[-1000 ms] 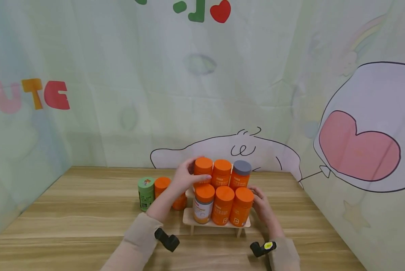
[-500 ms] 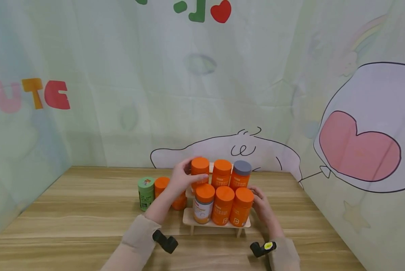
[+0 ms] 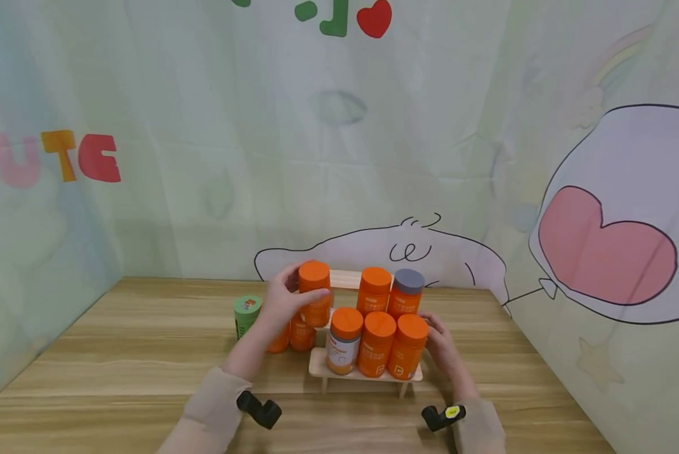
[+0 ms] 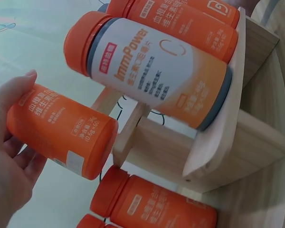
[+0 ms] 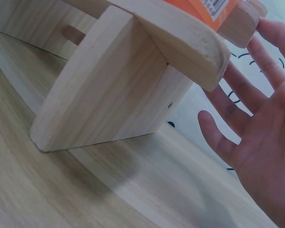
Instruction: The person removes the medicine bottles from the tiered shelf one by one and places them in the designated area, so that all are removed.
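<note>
My left hand (image 3: 279,302) grips an orange supplement bottle (image 4: 61,130) round its side, thumb in front, at the left end of the wooden two-tier stand (image 3: 318,362). In the left wrist view the bottle tilts, its base apart from the shelf wood. On the upper tier stand an orange-lidded bottle (image 3: 374,296) and a grey-lidded one (image 3: 404,301). The lower tier bears a white-labelled bottle (image 3: 342,352) and two orange bottles (image 3: 376,347). My right hand (image 5: 268,137) is beside the stand's right side, fingers loosely extended, fingertips right at the upper shelf's end.
Left of the stand, a green canister (image 3: 244,318) and two orange bottles (image 3: 302,334) stand on the wood-grain table (image 3: 146,353), partly behind my left arm. A printed curtain (image 3: 203,157) hangs behind the table's back edge.
The orange bottle in my left hand has moved left, away from its neighbour on the upper tier, leaving a gap there. My right hand stays in place.
</note>
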A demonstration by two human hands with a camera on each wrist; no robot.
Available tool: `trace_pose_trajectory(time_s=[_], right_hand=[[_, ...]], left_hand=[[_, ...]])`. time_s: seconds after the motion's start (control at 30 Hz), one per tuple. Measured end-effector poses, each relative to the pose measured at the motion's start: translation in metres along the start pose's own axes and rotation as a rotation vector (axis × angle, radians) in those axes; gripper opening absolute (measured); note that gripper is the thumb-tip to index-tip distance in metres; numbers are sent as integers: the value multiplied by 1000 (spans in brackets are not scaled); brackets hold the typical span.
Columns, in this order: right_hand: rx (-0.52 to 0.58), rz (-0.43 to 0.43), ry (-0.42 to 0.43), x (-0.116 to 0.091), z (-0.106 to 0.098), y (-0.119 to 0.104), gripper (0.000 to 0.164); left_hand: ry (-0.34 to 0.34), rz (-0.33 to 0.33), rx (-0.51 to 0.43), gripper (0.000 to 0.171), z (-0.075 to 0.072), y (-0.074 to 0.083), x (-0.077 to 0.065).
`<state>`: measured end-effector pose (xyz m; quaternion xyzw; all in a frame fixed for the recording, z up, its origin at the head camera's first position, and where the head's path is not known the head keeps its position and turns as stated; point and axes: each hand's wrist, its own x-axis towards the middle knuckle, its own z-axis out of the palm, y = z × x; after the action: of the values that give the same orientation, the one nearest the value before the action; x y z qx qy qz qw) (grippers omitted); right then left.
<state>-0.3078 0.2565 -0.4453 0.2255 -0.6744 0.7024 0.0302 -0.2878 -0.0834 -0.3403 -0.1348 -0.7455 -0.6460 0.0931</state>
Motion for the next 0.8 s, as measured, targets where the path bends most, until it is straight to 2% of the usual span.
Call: trace_pose_trajectory(time_s=[0.23,0.47,0.57,0.8], right_hand=[[-6,11,7,0,-2,2,35],[-6,15,4,0,-2,0,35],[-10,26,2,0,-1,0,33],[-10,39,13,0,-1,-2,33]], left_hand=[[7,48,40,64,-16,4,-7],[-2,97,103,64,-31,-1,-13],[-2,99,137,62,-36,-1,-17],[-61,93,175,59,-44,0,-25]])
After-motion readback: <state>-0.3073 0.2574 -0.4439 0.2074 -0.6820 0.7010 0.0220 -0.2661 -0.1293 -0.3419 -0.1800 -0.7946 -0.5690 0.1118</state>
